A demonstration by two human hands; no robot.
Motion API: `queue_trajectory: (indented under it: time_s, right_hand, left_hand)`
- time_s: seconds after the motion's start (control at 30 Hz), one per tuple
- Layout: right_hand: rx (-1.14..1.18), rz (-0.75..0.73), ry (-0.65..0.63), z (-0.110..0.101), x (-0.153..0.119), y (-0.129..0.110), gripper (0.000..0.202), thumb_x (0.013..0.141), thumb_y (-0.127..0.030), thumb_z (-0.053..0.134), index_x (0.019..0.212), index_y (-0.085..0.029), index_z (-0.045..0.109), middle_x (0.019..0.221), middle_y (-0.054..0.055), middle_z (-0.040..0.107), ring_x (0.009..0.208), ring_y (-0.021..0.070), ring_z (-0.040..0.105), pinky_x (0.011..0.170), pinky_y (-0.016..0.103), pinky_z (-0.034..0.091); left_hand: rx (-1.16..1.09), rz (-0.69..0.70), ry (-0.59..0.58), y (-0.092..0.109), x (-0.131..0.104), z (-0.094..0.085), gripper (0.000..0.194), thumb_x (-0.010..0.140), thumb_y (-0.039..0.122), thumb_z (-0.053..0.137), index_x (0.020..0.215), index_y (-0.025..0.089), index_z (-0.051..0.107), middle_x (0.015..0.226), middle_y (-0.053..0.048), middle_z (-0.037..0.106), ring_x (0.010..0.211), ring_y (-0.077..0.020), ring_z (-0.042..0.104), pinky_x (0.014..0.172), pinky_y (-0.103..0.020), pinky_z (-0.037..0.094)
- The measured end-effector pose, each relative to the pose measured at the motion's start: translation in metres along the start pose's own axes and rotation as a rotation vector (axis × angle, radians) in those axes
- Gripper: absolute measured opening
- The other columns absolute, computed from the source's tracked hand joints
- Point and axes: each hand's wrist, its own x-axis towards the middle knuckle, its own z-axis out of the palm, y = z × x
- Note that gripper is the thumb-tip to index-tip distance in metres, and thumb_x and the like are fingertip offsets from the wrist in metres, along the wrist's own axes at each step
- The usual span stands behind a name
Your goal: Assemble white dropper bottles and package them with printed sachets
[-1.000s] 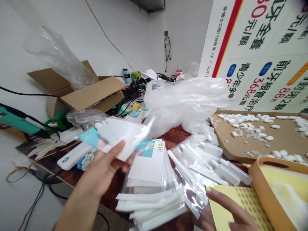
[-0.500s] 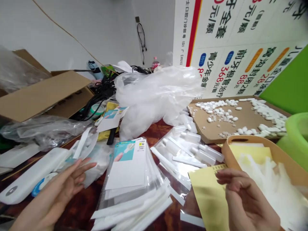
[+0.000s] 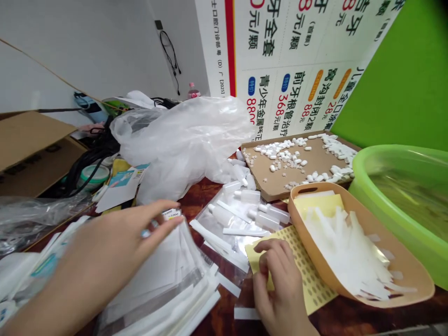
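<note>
So we've got our left hand stretched over the stack of clear card sleeves, which sits on the dark reddish table, left of the middle. The thumb and index finger are a bit apart at the far end of the stack, with a printed card corner showing between them, but we can't tell if they're touching it. Our right hand is loosely curled over the near left part of the yellow dotted sheet, and we can't make out whether the fingertips meet or pinch anything. Just left of that sheet's far end we have a bunch of small clear bottles with white strips among them, and behind those is a big crumpled plastic bag. On the right there's our tan basket, full of whitish translucent strips plus some yellow paper, next to a lime green tub. Behind the basket, a shallow cardboard tray holds loads of little white pieces, right below the big price board. Far left, we've got an open cardboard box.
</note>
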Motion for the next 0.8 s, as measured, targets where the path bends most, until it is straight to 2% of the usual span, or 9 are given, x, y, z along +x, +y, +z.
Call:
queue_trajectory:
  time_s: [0.03, 0.1, 0.17, 0.27, 0.37, 0.47, 0.57, 0.67, 0.8]
  right_hand:
    - [0.011, -0.006, 0.004, -0.001, 0.0, 0.0, 0.024, 0.078, 0.003, 0.039, 0.075, -0.021, 0.039, 0.081, 0.004, 0.056, 0.079, 0.0181, 0.052, 0.065, 0.031, 0.046]
    - [0.026, -0.037, 0.032, -0.005, 0.001, 0.001, 0.025, 0.078, 0.004, 0.039, 0.075, -0.021, 0.041, 0.083, 0.005, 0.058, 0.081, 0.0183, 0.053, 0.066, 0.031, 0.048]
    - [0.039, -0.099, 0.066, -0.01, -0.001, 0.006, 0.026, 0.077, 0.005, 0.04, 0.077, -0.02, 0.045, 0.086, 0.006, 0.061, 0.085, 0.019, 0.055, 0.07, 0.032, 0.05]
    - [0.042, -0.182, 0.021, -0.013, -0.005, 0.017, 0.027, 0.072, 0.005, 0.043, 0.082, -0.019, 0.051, 0.092, 0.007, 0.065, 0.091, 0.0211, 0.057, 0.075, 0.034, 0.052]
    - [0.072, -0.189, -0.026, -0.008, -0.008, 0.025, 0.027, 0.069, 0.003, 0.043, 0.082, -0.019, 0.052, 0.091, 0.007, 0.067, 0.088, 0.0215, 0.059, 0.072, 0.034, 0.052]
    - [0.241, -0.164, 0.177, 0.003, -0.01, 0.029, 0.025, 0.068, 0.003, 0.039, 0.071, -0.021, 0.043, 0.071, 0.001, 0.064, 0.069, 0.0167, 0.057, 0.059, 0.028, 0.046]
    - [0.366, -0.103, 0.357, 0.014, -0.012, 0.028, 0.024, 0.066, 0.002, 0.038, 0.066, -0.022, 0.034, 0.056, -0.003, 0.057, 0.051, 0.012, 0.048, 0.048, 0.024, 0.033]
    - [0.37, -0.045, 0.463, 0.024, -0.013, 0.028, 0.025, 0.069, 0.001, 0.037, 0.063, -0.022, 0.03, 0.049, -0.004, 0.052, 0.042, 0.0095, 0.04, 0.045, 0.025, 0.023]
    - [0.356, -0.041, 0.552, 0.034, -0.009, 0.024, 0.027, 0.078, -0.002, 0.036, 0.061, -0.022, 0.03, 0.041, -0.006, 0.046, 0.034, 0.0081, 0.037, 0.041, 0.025, 0.021]
  left_hand:
    - [0.136, 0.216, -0.096, 0.018, 0.012, 0.006, 0.026, 0.09, 0.043, 0.062, 0.107, 0.028, 0.072, 0.095, -0.002, 0.075, 0.089, -0.0288, 0.066, 0.075, -0.032, 0.041]
    - [0.368, 0.63, -0.266, 0.045, 0.033, 0.021, 0.022, 0.094, 0.021, 0.054, 0.108, 0.023, 0.07, 0.104, -0.007, 0.071, 0.095, -0.0276, 0.065, 0.075, -0.032, 0.044]
    - [0.438, 0.797, -0.349, 0.063, 0.053, 0.036, 0.02, 0.086, 0.009, 0.06, 0.097, 0.021, 0.071, 0.1, -0.007, 0.07, 0.093, -0.0255, 0.065, 0.074, -0.031, 0.046]
    - [0.459, 0.886, -0.367, 0.085, 0.082, 0.056, 0.017, 0.089, 0.012, 0.06, 0.097, 0.023, 0.07, 0.094, -0.003, 0.07, 0.087, -0.0207, 0.067, 0.069, -0.029, 0.049]
    - [0.523, 0.896, -0.276, 0.107, 0.114, 0.078, 0.015, 0.096, 0.017, 0.053, 0.104, 0.017, 0.066, 0.096, -0.004, 0.069, 0.084, -0.0195, 0.068, 0.07, -0.032, 0.054]
    - [0.616, 0.906, -0.212, 0.12, 0.144, 0.101, 0.02, 0.094, 0.027, 0.061, 0.109, 0.014, 0.064, 0.108, -0.007, 0.067, 0.093, -0.0212, 0.066, 0.078, -0.04, 0.057]
    - [0.68, 0.965, -0.207, 0.123, 0.166, 0.116, 0.025, 0.093, 0.029, 0.062, 0.114, 0.015, 0.063, 0.115, -0.008, 0.066, 0.097, -0.0225, 0.066, 0.08, -0.042, 0.058]
    - [0.723, 1.056, -0.224, 0.122, 0.178, 0.117, 0.028, 0.093, 0.03, 0.063, 0.117, 0.016, 0.062, 0.119, -0.009, 0.064, 0.101, -0.0239, 0.065, 0.083, -0.044, 0.057]
    - [0.755, 1.153, -0.26, 0.122, 0.181, 0.112, 0.027, 0.093, 0.03, 0.063, 0.116, 0.016, 0.062, 0.118, -0.009, 0.065, 0.1, -0.0234, 0.065, 0.082, -0.043, 0.057]
